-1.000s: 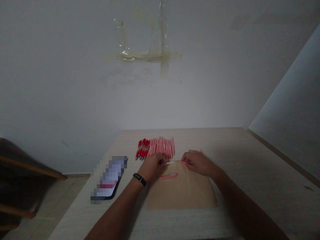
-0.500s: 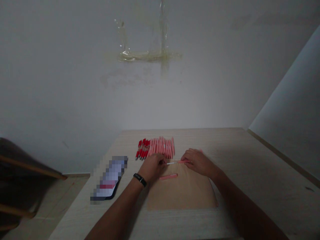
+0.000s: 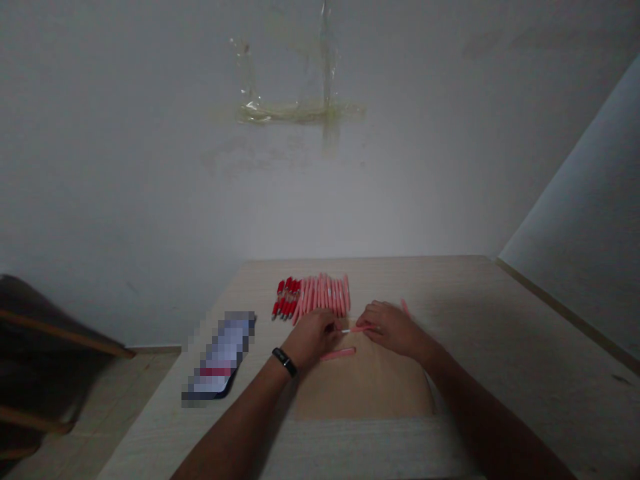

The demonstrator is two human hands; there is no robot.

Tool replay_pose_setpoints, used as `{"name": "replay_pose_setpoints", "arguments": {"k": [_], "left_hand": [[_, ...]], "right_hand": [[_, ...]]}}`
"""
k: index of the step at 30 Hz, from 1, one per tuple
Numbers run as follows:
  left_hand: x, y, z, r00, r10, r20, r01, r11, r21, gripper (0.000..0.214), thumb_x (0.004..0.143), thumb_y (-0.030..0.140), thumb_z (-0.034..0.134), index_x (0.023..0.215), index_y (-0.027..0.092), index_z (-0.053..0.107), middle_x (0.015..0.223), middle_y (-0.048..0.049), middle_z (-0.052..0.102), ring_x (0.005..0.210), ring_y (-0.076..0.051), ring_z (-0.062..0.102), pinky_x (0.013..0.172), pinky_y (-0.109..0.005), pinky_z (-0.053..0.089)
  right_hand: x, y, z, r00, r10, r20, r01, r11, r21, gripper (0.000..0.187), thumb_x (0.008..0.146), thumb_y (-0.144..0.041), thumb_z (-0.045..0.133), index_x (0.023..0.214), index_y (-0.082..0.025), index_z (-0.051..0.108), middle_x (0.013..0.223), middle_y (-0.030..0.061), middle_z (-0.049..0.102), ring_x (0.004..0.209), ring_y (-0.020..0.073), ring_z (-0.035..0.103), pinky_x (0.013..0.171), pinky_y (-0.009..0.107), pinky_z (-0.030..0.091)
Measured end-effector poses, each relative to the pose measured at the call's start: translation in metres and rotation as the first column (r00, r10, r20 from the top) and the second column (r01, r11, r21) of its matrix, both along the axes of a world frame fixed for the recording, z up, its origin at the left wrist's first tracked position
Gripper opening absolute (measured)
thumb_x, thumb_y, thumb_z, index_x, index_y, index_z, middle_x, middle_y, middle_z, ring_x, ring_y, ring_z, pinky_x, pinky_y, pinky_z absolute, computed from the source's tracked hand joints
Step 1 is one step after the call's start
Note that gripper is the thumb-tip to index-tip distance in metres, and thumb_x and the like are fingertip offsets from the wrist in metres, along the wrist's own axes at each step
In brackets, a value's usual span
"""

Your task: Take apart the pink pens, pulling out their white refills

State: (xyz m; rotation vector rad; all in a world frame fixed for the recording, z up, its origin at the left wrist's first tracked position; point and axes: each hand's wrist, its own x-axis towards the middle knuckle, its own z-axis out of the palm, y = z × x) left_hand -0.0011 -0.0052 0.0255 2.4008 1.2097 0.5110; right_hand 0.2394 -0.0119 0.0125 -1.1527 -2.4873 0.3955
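The brown paper sheet (image 3: 364, 390) lies flat on the pale wooden table (image 3: 500, 333), near its front edge, and serves as the landmark here; both hands work over its far edge. The left hand (image 3: 313, 337), with a dark band (image 3: 285, 361) on its wrist, sits at the sheet's far left corner, fingers pinched on the white end of a thin refill (image 3: 346, 330); the right hand (image 3: 393, 327) sits at the sheet's far middle, fingers closed on a pink pen barrel (image 3: 364, 327); the refill runs between the two hands, its other end entering the barrel, though how far in it sits is too small to tell. A second pink barrel (image 3: 337, 354) lies loose on the sheet, just nearer than the held one, lying crosswise; another pink piece (image 3: 404, 307) shows just beyond the right hand, partly hidden by it.

Beyond the sheet's far edge, a row of pink barrels (image 3: 325, 295) lies side by side on the bare table, touching one another; at the row's left end sits a small heap of red caps (image 3: 285, 299); none of these rests in any container. To the left of the sheet, well apart from it, a blurred flat phone-like object (image 3: 219, 358) lies near the table's left edge; behind the table stands a grey wall (image 3: 150, 167) with strips of yellowed tape (image 3: 300, 112).
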Motion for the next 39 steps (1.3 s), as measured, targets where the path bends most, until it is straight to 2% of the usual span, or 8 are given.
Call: {"name": "replay_pose_setpoints", "arguments": {"k": [4,12,19,22,24,27,30,39], "left_hand": [[0.003,0.000,-0.004,0.997,-0.017,0.074,0.020,0.999,-0.046,0.005,0.081,0.021,0.063,0.084,0.017,0.064,0.084,-0.0022,0.064,0.077,-0.015,0.056,0.066,-0.023,0.037],[0.006,-0.005,-0.004,0.989,-0.017,0.148,0.034,0.992,-0.118,0.019,0.079,0.024,0.067,0.097,0.018,0.061,0.085,-0.0008,0.062,0.076,-0.014,0.054,0.064,-0.023,0.037],[-0.002,-0.005,0.004,0.978,-0.008,0.209,0.023,0.997,-0.068,0.062,0.076,0.041,0.074,0.128,0.020,0.048,0.111,-0.0066,0.060,0.094,-0.018,0.055,0.078,-0.027,0.041],[-0.007,-0.003,0.002,0.997,0.023,0.080,-0.015,0.995,-0.100,0.059,0.070,0.057,0.075,0.109,0.016,0.055,0.097,-0.0052,0.061,0.081,-0.017,0.054,0.066,-0.025,0.037],[-0.009,-0.001,-0.001,0.999,-0.040,0.019,0.041,0.995,-0.094,0.055,0.066,0.058,0.077,0.096,0.016,0.058,0.092,-0.0034,0.060,0.077,-0.016,0.052,0.063,-0.024,0.034],[-0.009,0.001,-0.005,0.979,-0.204,-0.026,0.200,0.973,-0.115,0.038,0.066,0.046,0.081,0.081,0.017,0.060,0.087,-0.0006,0.059,0.076,-0.015,0.052,0.062,-0.024,0.032],[-0.009,0.001,-0.006,0.965,-0.259,-0.049,0.251,0.959,-0.135,0.026,0.069,0.035,0.079,0.074,0.017,0.061,0.085,-0.0006,0.061,0.076,-0.014,0.053,0.062,-0.024,0.032],[-0.014,0.005,0.002,1.000,0.014,-0.005,-0.014,0.999,-0.042,0.042,0.090,0.056,0.051,0.079,0.017,0.059,0.073,-0.0018,0.059,0.064,-0.013,0.048,0.056,-0.023,0.026]], "right_hand": [[-0.007,-0.003,0.000,1.000,0.030,0.002,-0.030,0.999,0.012,0.010,0.092,-0.023,0.058,0.099,-0.020,0.065,0.097,0.0048,0.066,0.098,0.0199,0.056,0.087,0.031,0.039],[-0.010,-0.004,-0.001,1.000,0.012,0.011,-0.012,1.000,0.020,0.006,0.090,-0.022,0.060,0.094,-0.020,0.064,0.096,0.0045,0.066,0.095,0.0199,0.057,0.083,0.031,0.039],[0.001,-0.001,0.001,0.999,-0.041,-0.012,0.041,0.999,0.022,0.009,0.090,-0.022,0.060,0.096,-0.019,0.066,0.095,0.0041,0.067,0.093,0.0182,0.058,0.082,0.029,0.038],[0.007,0.001,0.003,0.996,-0.084,-0.001,0.084,0.996,0.032,0.009,0.088,-0.021,0.062,0.095,-0.020,0.067,0.094,0.0038,0.067,0.091,0.0180,0.058,0.081,0.029,0.038],[0.012,0.004,0.004,0.995,-0.095,0.016,0.095,0.995,0.032,0.009,0.086,-0.019,0.062,0.093,-0.020,0.067,0.092,0.0036,0.067,0.088,0.0180,0.058,0.079,0.029,0.037],[0.019,0.009,0.003,0.996,-0.088,0.016,0.088,0.995,0.041,0.010,0.084,-0.017,0.062,0.093,-0.020,0.068,0.091,0.0038,0.067,0.087,0.0183,0.058,0.080,0.029,0.038],[0.023,0.012,0.001,0.996,-0.084,-0.007,0.084,0.995,0.060,0.012,0.083,-0.016,0.062,0.093,-0.020,0.068,0.091,0.0041,0.068,0.087,0.0186,0.058,0.081,0.029,0.039],[0.027,0.013,-0.003,0.995,-0.093,-0.036,0.096,0.989,0.114,0.013,0.081,-0.012,0.062,0.090,-0.020,0.068,0.088,0.0034,0.067,0.083,0.0180,0.058,0.075,0.028,0.039]]}}
